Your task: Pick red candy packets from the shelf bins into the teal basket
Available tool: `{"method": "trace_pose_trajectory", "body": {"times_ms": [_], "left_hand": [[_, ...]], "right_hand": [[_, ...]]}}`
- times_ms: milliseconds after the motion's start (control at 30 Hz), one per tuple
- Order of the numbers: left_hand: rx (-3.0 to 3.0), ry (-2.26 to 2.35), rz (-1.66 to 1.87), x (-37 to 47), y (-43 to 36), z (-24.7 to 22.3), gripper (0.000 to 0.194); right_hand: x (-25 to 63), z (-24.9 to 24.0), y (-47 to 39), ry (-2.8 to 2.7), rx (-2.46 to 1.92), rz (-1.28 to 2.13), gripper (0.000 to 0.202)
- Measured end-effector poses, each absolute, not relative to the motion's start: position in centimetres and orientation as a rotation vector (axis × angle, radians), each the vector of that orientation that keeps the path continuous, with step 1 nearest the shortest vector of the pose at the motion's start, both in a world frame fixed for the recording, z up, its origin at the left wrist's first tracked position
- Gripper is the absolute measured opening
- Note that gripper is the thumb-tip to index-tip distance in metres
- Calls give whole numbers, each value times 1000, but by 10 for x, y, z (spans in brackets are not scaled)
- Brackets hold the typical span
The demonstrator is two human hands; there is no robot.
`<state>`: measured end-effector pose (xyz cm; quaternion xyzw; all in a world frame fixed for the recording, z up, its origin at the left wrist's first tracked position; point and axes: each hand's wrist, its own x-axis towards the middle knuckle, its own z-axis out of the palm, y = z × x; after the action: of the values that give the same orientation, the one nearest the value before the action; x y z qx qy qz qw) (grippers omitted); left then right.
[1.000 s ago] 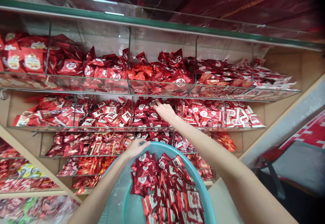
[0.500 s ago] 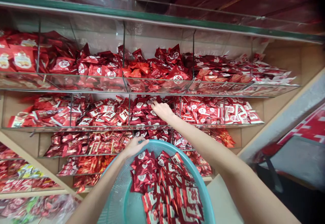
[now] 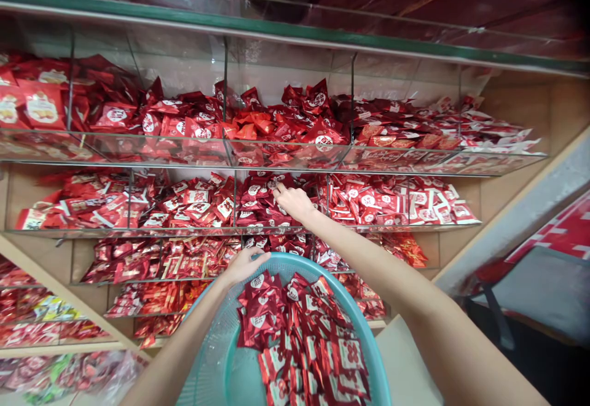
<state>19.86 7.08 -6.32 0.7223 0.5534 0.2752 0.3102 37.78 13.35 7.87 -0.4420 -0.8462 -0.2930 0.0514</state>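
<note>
My left hand (image 3: 246, 265) is closed on the far rim of a turquoise plastic basket (image 3: 375, 357), thumb lying along the edge. Red candy packets (image 3: 318, 332) with white labels are heaped inside it, mostly on the right side. My right hand (image 3: 295, 202) reaches into a middle-shelf compartment among dark red packets (image 3: 253, 200) with white heart-shaped labels. Its fingers are bent together on the packets; whether one is gripped between them is hidden.
Glass-fronted shelves with dividers hold red packets above (image 3: 286, 120) and below. A green glass edge (image 3: 295, 28) runs across the top. At the right stands a grey chair-like object (image 3: 534, 289). Wrapped sweets (image 3: 69, 375) lie at lower left.
Almost nothing differs. My right hand has shifted very slightly within the same compartment; the left hand and the basket stay in place.
</note>
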Motion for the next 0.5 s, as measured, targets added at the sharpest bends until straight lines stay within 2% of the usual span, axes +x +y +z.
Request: {"method": "trace_pose_trajectory", "body": {"times_ms": [500], "left_hand": [[1876, 1472, 750, 200, 70, -61, 50]], "right_hand": [[375, 73, 144, -2514, -1428, -830, 36]]}}
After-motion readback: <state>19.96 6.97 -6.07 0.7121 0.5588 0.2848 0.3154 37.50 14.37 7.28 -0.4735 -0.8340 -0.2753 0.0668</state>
